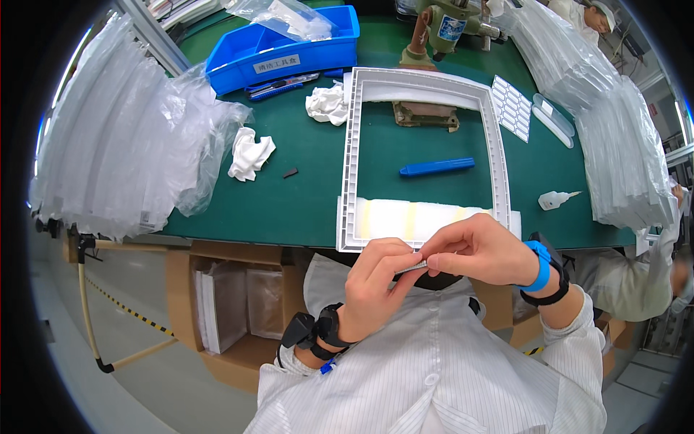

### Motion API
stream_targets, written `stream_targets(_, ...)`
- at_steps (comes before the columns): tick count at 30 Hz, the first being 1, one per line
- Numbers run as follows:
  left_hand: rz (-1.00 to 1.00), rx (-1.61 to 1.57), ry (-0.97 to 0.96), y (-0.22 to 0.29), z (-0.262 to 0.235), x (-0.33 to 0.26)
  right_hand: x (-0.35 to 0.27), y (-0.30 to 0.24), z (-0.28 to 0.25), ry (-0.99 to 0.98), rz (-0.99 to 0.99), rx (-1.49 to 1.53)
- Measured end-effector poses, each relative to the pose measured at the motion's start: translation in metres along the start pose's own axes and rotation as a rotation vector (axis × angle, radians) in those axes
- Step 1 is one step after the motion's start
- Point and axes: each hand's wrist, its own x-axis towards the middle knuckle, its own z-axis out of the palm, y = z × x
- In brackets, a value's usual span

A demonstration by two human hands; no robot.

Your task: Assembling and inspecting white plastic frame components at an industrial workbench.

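Close to my body, at the table's front edge, my left hand (377, 283) and my right hand (486, 252) meet fingertip to fingertip. Between them they pinch a small, thin grey piece (410, 268), mostly covered by the fingers, so its kind does not show. Just beyond the hands lies a white rectangular plastic frame (350, 163) with ribbed sides. A white foam strip (390, 219) with yellowish bands lies across its near end. Inside the frame's opening a blue marker-like stick (437, 167) rests on the green mat.
Crumpled white cloths (251, 154) and a small dark piece (290, 173) lie left. A blue bin (285, 61) and green metal machine (444, 30) stand behind. Right are a label sheet (511, 108), clear case (553, 119) and dropper bottle (555, 200). Bagged stacks (119, 145) flank both sides.
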Motion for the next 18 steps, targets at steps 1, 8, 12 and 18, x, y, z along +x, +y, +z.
stream_targets(1, 0.065, 0.044, -0.012, -0.001, -0.002, 0.003, 0.001, -0.002, 0.002, 0.014, 0.039, 0.074)
stream_targets(8, 0.09, 0.143, -0.009, 0.007, -0.008, 0.008, 0.012, -0.004, 0.003, 0.0, 0.115, 0.227)
stream_targets(12, 0.07, 0.159, 0.006, 0.009, -0.011, 0.008, 0.017, -0.008, 0.004, -0.02, 0.122, 0.276)
stream_targets(18, 0.094, 0.195, 0.004, 0.011, -0.018, 0.013, 0.023, -0.017, 0.007, -0.042, 0.16, 0.349)
